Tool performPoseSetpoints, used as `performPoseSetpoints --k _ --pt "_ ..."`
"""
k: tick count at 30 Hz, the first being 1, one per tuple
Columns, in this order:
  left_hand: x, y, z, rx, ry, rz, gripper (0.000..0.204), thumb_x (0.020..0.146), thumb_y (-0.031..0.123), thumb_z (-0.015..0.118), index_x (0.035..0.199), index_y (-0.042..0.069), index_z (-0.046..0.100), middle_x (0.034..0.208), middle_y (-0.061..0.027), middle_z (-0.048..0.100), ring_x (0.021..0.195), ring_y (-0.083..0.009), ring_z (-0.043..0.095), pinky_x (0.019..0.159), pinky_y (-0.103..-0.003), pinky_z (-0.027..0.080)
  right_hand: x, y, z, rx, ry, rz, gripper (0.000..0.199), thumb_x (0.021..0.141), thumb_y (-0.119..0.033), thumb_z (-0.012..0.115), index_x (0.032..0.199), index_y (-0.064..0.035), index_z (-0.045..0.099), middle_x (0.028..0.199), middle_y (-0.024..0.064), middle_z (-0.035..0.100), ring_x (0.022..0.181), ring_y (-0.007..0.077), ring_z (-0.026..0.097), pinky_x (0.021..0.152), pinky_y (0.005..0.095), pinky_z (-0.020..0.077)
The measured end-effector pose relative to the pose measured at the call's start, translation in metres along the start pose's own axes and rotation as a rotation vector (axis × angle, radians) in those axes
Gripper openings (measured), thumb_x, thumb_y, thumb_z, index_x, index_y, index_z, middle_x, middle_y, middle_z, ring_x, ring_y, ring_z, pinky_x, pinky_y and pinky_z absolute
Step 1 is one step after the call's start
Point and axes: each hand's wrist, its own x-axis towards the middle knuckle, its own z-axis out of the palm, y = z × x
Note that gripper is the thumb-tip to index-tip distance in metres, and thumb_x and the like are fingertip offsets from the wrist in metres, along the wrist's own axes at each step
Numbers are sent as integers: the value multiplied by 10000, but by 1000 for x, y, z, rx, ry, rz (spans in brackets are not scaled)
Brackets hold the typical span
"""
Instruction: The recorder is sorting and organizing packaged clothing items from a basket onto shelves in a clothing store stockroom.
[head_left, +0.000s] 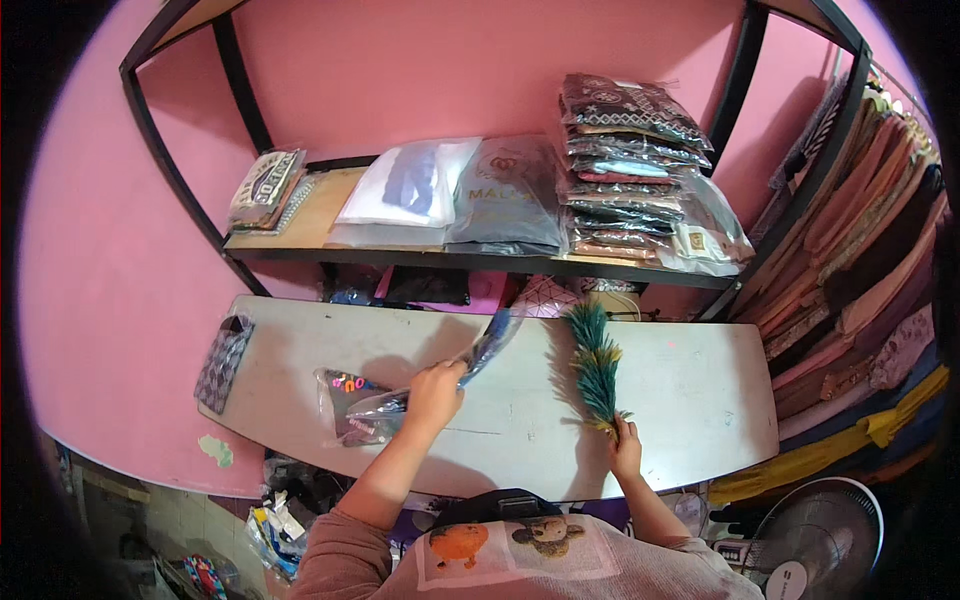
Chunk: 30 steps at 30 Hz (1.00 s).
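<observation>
My left hand (436,396) is closed on a clear plastic packet (488,342) with dark bluish contents, tilted up off the white tabletop (500,420). Another clear packet (345,388), dark with small colourful shapes on it, lies partly under or beside the held one; I cannot tell where one ends and the other begins. In my right hand (625,449), the fingers grip the lower end of a green, bushy artificial plant sprig (596,362) with yellowish tips. The sprig points away from me over the table's right half.
A checked grey folded cloth (226,362) lies at the table's left end. Behind, a black-framed shelf (400,256) holds a tall stack of bagged garments (625,170) and flat packets. Hanging clothes (860,250) fill the right side; a fan (820,535) stands at lower right.
</observation>
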Motion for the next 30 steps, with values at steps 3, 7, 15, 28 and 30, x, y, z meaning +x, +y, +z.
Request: performPoseSetpoints --k 3,7,15,28,30 --pt "-25 -3 41 116 -48 -67 212 625 84 667 813 34 584 808 -141 604 771 -337 604 696 -424 490 4 -29 16 81 12 -29 459 802 -49 523 1257 -64 460 1019 202 505 896 409 548 756 430 470" --pt "-75 -10 86 33 -409 -79 545 654 269 734 1123 49 563 1012 -170 561 984 -316 558 808 -409 471 9 -65 35 106 -20 -64 519 786 -14 523 1289 -104 434 1038 193 491 878 407 548 737 435 472" --pt "-108 -51 78 -134 51 -233 315 714 111 612 1015 27 570 875 -146 529 842 -320 542 739 -402 445 -12 -91 79 -107 -565 -376 504 850 -111 444 1346 -121 355 1101 194 488 869 380 578 731 436 490" --pt "-131 -184 79 352 528 -1167 798 670 346 705 1293 22 327 1312 -209 388 1244 -385 323 967 -566 284 18 -12 48 -220 -194 -36 541 803 -102 492 1333 -152 398 1050 209 506 800 400 585 670 454 497" --pt "-140 -199 70 311 536 -1343 902 628 415 746 1319 43 301 1336 -202 372 1267 -380 306 968 -575 283 18 6 32 -263 -117 25 525 808 -116 495 1326 -133 406 1026 194 510 798 387 587 652 448 493"
